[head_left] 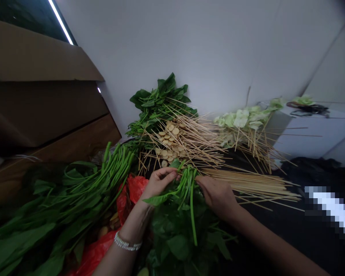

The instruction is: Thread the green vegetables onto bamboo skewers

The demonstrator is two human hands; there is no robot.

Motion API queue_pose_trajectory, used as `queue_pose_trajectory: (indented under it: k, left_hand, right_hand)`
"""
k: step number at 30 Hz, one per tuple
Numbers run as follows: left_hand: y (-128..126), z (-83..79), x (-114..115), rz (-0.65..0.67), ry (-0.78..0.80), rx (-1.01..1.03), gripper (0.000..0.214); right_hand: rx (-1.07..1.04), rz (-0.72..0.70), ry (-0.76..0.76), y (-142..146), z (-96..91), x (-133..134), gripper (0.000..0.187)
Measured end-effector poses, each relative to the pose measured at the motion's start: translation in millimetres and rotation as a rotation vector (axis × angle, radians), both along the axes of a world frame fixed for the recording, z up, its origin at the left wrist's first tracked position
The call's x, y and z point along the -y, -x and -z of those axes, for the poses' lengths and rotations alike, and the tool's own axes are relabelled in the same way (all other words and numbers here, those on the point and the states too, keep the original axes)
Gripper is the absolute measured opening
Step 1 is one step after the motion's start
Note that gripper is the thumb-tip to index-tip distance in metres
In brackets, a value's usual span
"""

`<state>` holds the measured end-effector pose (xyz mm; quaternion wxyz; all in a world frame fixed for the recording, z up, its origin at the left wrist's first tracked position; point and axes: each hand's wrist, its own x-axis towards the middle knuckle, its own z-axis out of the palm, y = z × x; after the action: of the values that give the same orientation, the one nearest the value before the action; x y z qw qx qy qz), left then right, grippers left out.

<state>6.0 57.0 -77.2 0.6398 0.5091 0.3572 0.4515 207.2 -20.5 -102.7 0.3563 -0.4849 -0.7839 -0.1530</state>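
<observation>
I have the left hand (162, 180) near the middle of my view, thumb and fingertips drawn together in a pinch at the upper stems of a loose bunch of broad-leaved green vegetable (187, 188). The right hand (217, 193) is just across from it, fingers curled, tips against the other side of the same stems; its palm is turned away from me, so I cannot tell how firmly it holds, or whether a stick is in it. The bunch sits between the two hands, its dark leaves spilling down toward me and one bright stem hanging apart from the rest.

A bracelet of clear, shiny beads (128, 243) circles the left wrist (it catches the little light I have here). Beside that forearm I see a crumpled red plastic bag (136, 188), and farther left a big heap of long-stemmed dark greens (86, 191).

Just beyond the hands are pale yellow round slices on thin wooden skewers (169, 140), with a leafy green pile (163, 96) behind them against the white wall (212, 50). Near the right hand lies a sheaf of bare straw-coloured sticks (255, 186); past it, pale green crinkled leaves on sticks (241, 119).
</observation>
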Motion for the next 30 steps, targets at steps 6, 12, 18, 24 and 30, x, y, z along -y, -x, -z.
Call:
queue_pose_trajectory:
  k: [6, 12, 18, 24, 30]
  left_hand:
    - [1.4, 4.2, -0.3, -0.012, 0.041, 0.078, 0.041]
    - [-0.4, 2.4, 3.5, -0.02, 0.118, 0.093, 0.039]
    - [-1.8, 1.2, 4.3, -0.089, 0.184, 0.102, 0.038]
    - [-2.8, -2.5, 5.8, -0.093, 0.21, 0.109, 0.04]
    - [-1.7, -1.0, 4.5, -0.088, 0.205, 0.094, 0.038]
  right_hand:
    - [-0.046, 0.016, -0.023, 0.7, -1.5, 1.0, 0.025]
    - [-0.039, 0.015, -0.017, 0.2, 0.2, 0.5, 0.023]
    - [-0.038, 0.016, 0.0, 0.0, 0.1, 1.0, 0.023]
    - [-0.05, 0.011, -0.001, 0.3, 0.5, 0.9, 0.024]
    - [-0.037, 0.022, -0.007, 0.6, -0.2, 1.2, 0.024]
